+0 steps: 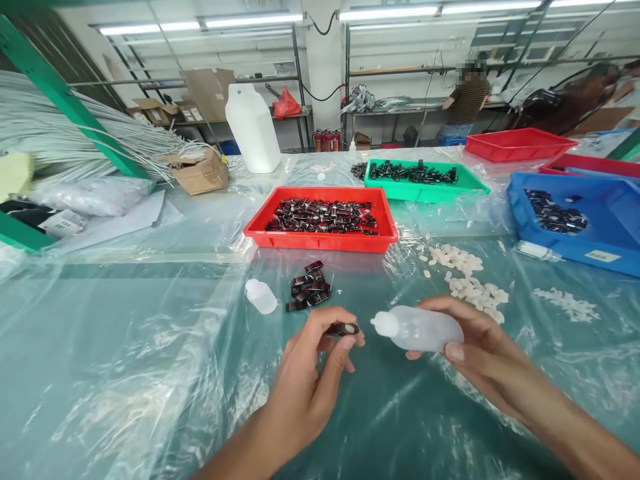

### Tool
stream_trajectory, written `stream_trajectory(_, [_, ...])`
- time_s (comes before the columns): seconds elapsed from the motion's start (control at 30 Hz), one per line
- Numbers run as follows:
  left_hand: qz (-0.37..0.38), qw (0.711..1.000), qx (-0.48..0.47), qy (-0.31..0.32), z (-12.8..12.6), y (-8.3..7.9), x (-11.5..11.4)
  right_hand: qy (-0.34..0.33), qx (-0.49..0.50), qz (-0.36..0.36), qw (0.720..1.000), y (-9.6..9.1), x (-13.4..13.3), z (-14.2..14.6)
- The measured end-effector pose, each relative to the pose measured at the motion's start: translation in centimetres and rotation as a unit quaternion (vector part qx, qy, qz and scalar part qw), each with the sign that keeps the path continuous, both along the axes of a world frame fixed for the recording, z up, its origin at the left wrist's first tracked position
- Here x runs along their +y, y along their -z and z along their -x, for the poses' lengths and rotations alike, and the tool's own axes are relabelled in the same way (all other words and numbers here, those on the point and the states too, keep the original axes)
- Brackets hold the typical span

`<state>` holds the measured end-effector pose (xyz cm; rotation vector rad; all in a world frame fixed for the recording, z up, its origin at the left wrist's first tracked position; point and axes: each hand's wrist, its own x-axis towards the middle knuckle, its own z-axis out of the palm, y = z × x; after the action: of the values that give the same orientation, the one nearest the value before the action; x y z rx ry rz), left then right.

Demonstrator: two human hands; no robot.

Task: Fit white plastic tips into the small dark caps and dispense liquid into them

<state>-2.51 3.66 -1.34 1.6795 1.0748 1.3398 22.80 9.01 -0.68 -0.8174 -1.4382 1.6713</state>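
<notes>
My left hand point(313, 373) pinches a small dark plastic piece point(344, 329) between thumb and fingertips. My right hand point(475, 350) is wrapped round a small translucent squeeze bottle point(420, 328) lying sideways, its nozzle pointing left at the dark piece, a short gap between them. Just beyond my left hand lies a little pile of the same dark pieces point(309, 288) and a second small bottle point(261, 296) on its side. A red tray point(320, 241) full of dark pieces stands behind them.
Plastic sheet covers the green table. White small parts point(470, 280) are scattered to the right. A green tray point(425, 190), a blue bin point(615, 247), another red tray point(520, 143), a white jug point(253, 127), a cardboard box point(200, 173) and white tubing point(75, 133) stand farther back. A person works at a far bench.
</notes>
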Motion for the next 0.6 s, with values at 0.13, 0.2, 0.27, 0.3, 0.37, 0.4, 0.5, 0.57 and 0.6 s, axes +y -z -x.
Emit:
stream_trajectory(0.13, [-0.02, 1.0, 0.006, -0.021, -0.3, -0.2, -0.1, 0.021, -0.021, -0.006, 1.0, -0.5, -0.3, 0.3])
stream_trajectory(0.2, [-0.027, 0.999, 0.01, -0.027, -0.3, -0.1, -0.2, 0.03, -0.027, -0.008, 0.999, -0.6, -0.3, 0.5])
stream_trajectory(0.27, [-0.029, 0.999, 0.014, -0.032, -0.2, 0.0, -0.2, 0.022, -0.037, -0.03, 0.999, -0.7, -0.3, 0.5])
stream_trajectory(0.3, [-0.031, 0.999, 0.015, -0.034, -0.1, 0.0, -0.2, 0.019, -0.045, -0.045, 0.998, -0.7, -0.3, 0.5])
stream_trajectory(0.37, [-0.035, 0.999, 0.018, -0.035, 0.0, 0.0, -0.2, 0.021, -0.07, -0.084, 0.994, -0.8, -0.3, 0.4])
stream_trajectory(0.4, [-0.037, 0.999, 0.018, -0.036, 0.0, 0.0, -0.2, 0.029, -0.085, -0.106, 0.99, -0.9, -0.4, 0.3])
stream_trajectory(0.5, [-0.04, 0.998, 0.018, -0.035, -0.1, -0.1, -0.1, 0.064, -0.145, -0.2, 0.967, -1.6, -1.1, 0.1])
stream_trajectory(0.57, [-0.039, 0.999, 0.018, -0.032, -0.1, -0.1, -0.2, 0.093, -0.197, -0.276, 0.936, -2.1, -1.6, 0.0])
stream_trajectory(0.6, [-0.036, 0.999, 0.017, -0.027, -0.1, -0.1, -0.2, 0.109, -0.217, -0.311, 0.919, -2.3, -1.8, 0.0])
